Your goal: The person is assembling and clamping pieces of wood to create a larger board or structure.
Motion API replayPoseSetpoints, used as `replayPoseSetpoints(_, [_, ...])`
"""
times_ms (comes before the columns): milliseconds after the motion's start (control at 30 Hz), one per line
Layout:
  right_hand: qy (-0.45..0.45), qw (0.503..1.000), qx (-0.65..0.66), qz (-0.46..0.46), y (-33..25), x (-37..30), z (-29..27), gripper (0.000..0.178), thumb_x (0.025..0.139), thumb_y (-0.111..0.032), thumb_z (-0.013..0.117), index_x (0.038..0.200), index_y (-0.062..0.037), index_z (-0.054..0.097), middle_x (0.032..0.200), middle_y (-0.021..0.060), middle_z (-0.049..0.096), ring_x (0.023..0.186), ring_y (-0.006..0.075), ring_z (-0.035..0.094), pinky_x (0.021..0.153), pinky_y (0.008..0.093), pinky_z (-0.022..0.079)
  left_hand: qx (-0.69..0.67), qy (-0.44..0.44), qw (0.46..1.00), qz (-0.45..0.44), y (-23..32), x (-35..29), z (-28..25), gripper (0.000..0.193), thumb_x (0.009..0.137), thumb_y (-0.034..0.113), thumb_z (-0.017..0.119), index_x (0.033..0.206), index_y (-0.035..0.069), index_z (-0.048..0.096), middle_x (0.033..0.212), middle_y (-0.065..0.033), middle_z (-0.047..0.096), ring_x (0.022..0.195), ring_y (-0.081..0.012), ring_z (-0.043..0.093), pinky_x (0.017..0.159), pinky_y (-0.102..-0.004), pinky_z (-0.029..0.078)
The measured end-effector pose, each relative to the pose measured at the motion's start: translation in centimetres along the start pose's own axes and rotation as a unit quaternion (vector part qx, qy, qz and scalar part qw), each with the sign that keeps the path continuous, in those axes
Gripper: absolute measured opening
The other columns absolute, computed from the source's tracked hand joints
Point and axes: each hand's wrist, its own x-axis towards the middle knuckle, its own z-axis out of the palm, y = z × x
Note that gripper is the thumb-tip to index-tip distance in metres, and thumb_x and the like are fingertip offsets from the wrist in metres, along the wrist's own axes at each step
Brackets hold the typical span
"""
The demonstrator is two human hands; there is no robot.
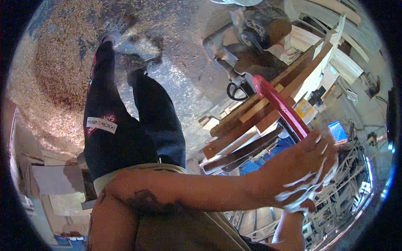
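My left arm crosses the view from the lower left, and my left hand (299, 171) is curled closed at the right, with white streaks over its knuckles and fingers. Its fingers close on the near end of a long red tool (281, 103) that looks like a saw frame, with a dark strip along its underside. The tool slants up and left over a stack of wooden boards. From the lower edge, my right forearm rises to my right hand (309, 206), pressed against or just behind the left one. Most of its fingers are hidden, so its grip does not show.
Wooden boards (234, 144) lie stacked beneath the tool. Beyond stands a dark machine (261, 35) with a round black ring (236, 91). A small blue item (337, 131) lies at the right. Shavings (54, 71) cover the floor around my legs and shoes.
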Motion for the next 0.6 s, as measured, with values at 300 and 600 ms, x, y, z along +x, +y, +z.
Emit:
replayPoseSetpoints(300, [-0.021,0.994,-0.03,0.106,0.0,2.6,1.8,0.036,0.109,-0.03,0.046,0.083,-0.0068,0.055,0.077,0.0091,0.058,0.073,0.0284,0.059,0.07,0.0443,0.053,0.084,-0.099,0.988,0.088,-0.8,0.3,-0.4,0.031,0.077,0.038,0.057,0.082,0.011,0.073,0.089,-0.0055,0.066,0.111,-0.0278,0.055,0.112,-0.0518,0.035])
replayPoseSetpoints(600, [-0.002,0.981,-0.024,0.193,-2.1,-2.6,-3.3,0.047,0.109,-0.033,0.046,0.073,-0.0055,0.057,0.069,0.0082,0.058,0.069,0.0289,0.06,0.069,0.0433,0.053,0.466,-0.056,0.852,0.231,-3.5,-1.8,2.0,0.024,0.084,0.036,0.058,0.08,0.014,0.066,0.091,-0.0007,0.059,0.107,-0.0218,0.055,0.106,-0.0414,0.04])
